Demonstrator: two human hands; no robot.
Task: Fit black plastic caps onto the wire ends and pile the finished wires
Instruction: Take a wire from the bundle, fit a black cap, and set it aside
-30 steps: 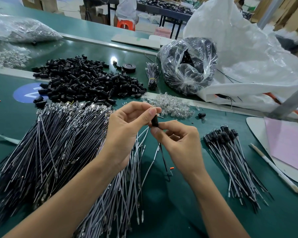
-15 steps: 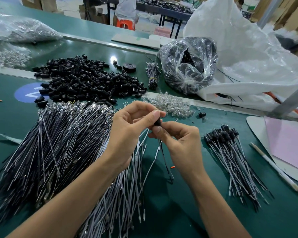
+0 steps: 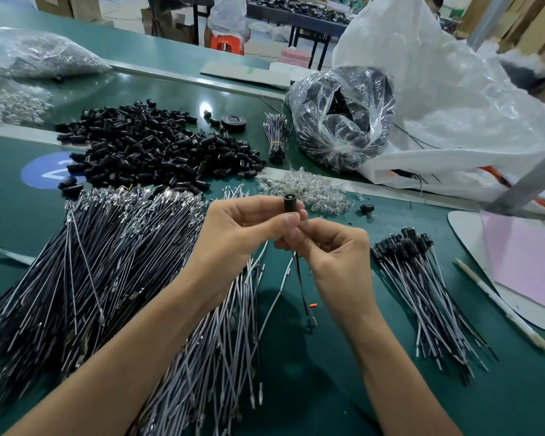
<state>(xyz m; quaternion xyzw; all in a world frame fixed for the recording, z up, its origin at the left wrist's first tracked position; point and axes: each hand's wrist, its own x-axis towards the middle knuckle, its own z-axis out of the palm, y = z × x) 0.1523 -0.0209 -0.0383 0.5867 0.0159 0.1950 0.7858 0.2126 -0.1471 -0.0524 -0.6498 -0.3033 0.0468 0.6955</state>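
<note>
Black plastic cap (image 3: 289, 202) stands upright between both hands above the table (image 3: 328, 398), with its long axis vertical and its open mouth up. Left hand (image 3: 239, 234) keeps a narrow grip, thumb and forefinger pinching the cap's lower half. Right hand (image 3: 337, 259) pinches the wire (image 3: 299, 278), which hangs down toward the table. Fingers hide where the wire enters the cap. Finished wires (image 3: 422, 284) lie to the right, capped ends pointing away, with bare table between them and the hands.

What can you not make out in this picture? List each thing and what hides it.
Head view: whether the wire end is seated; the black cap and left hand hide it.
Head view: the number on the blue sticker; loose caps cover it.
</note>
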